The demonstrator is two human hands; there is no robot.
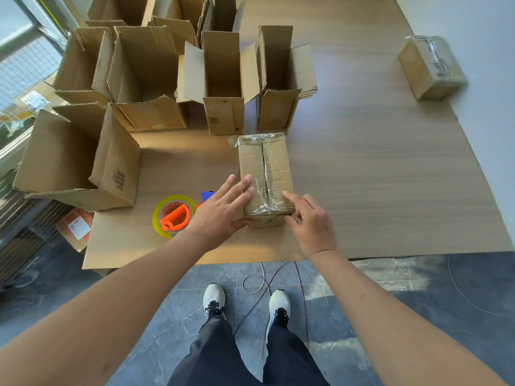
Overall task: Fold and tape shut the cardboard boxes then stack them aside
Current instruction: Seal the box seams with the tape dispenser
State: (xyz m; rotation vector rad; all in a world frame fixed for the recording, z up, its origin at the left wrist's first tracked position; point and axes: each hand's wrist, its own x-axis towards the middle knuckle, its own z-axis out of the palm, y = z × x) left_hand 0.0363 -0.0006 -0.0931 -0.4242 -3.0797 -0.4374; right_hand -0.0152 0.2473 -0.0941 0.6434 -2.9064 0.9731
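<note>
Head view: tape is being pressed down on the closed box [264,174] at frame centre by the left hand [223,213], fingers flat, and the right hand [309,224], fingers loosely curled at its near corner; stacking aside is judged next.

One head-worn wide-angle view looks steeply down and forward over the table [390,190], close above the hands

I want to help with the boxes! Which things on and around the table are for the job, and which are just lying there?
For the job:
taped box, under both hands
open boxes waiting behind it
tape roll
finished box set aside at the far right

Just lying about:
cables on the floor
labelled parcels beside the table
</note>
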